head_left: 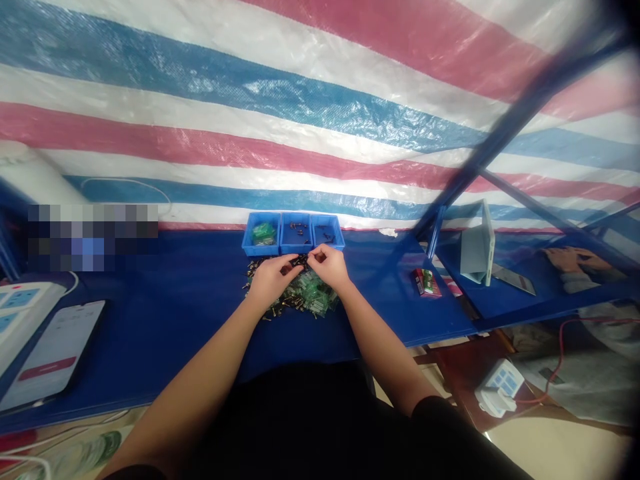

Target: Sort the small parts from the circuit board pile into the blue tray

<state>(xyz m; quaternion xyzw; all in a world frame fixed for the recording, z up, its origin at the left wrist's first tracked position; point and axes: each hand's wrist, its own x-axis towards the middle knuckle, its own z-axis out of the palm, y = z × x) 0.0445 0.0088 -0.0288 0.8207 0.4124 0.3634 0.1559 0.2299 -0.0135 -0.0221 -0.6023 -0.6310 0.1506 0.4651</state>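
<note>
My left hand (269, 281) reaches over a heap on the blue table, its thumb and forefinger closed at the tips. Facing it, my right hand (330, 267) is also in a pinch. What the fingertips hold is too small to make out; dark bits show between them. Under and around both hands lie many loose screws (283, 308), brassy and dark, mixed with small clear-green plastic packets (316, 293). Just behind stand three blue bins: the left bin (262, 251) holds green packets, the middle bin (296, 245) a few screws, the right bin (329, 247) dark screws.
A phone (55, 353) and a white power strip (25, 313) lie at the left. Rightward are a small red-green box (427, 283), a blue metal post (436, 233) and a propped tablet (479, 250). Another person's hands (575, 260) rest at the far right. Striped sheeting hangs behind.
</note>
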